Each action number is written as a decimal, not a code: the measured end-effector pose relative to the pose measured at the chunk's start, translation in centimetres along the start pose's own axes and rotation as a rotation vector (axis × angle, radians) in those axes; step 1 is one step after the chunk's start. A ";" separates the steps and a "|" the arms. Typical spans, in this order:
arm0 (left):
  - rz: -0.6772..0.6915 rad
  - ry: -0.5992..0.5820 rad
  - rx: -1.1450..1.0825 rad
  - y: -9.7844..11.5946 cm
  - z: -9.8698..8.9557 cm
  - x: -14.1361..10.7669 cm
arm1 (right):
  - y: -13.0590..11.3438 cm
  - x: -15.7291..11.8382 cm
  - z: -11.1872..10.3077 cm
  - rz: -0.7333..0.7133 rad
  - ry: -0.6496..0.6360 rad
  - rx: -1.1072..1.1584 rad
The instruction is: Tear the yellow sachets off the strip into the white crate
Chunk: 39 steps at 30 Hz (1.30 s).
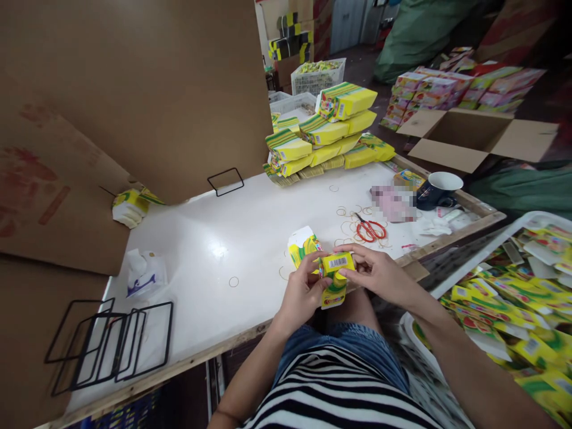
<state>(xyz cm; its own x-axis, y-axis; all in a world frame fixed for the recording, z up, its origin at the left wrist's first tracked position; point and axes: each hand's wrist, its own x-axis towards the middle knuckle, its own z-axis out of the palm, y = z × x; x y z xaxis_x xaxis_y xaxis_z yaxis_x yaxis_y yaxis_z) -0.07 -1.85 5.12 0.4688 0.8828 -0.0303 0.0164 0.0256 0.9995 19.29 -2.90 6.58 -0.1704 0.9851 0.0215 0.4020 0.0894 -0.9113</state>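
Observation:
A small yellow-and-green carton [336, 280] with a barcode on its upper panel is held at the table's near edge, above my lap. My left hand [304, 289] pinches its left side, thumb on the front. On its upper right side, my right hand [373, 271] grips it with thumb and fingers. Just behind the held carton, another yellow carton piece [301, 245] with a white flap rests on the table. Red-handled scissors [370, 230] lie a little farther off among several rubber bands [346, 227].
Stacked yellow cartons [330, 134] stand at the table's back. A dark mug [438, 190] sits near the right edge. A white basket [473, 262] full of cartons is on my right. Black wire frames [120, 342] and a tissue pack [145, 274] lie left. An open cardboard box [473, 134] stands beyond.

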 end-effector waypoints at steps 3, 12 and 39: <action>-0.010 -0.006 0.005 -0.1 0.0 0.0 | 0.1 0.2 0.4 -0.011 0.045 -0.165; -0.020 0.021 -0.139 0.3 0.1 0.2 | -0.2 0.6 1.5 -0.027 0.097 -0.250; 0.045 -0.008 -0.267 -0.1 0.1 0.5 | 1.2 0.3 2.1 -0.090 0.263 0.445</action>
<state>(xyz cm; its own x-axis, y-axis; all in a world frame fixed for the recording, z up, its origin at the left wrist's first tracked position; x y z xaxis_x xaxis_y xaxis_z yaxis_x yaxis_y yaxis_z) 0.24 -1.41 4.97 0.4709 0.8820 0.0149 -0.2377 0.1106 0.9650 17.87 -2.82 4.66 0.0676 0.9851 0.1584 -0.0344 0.1609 -0.9864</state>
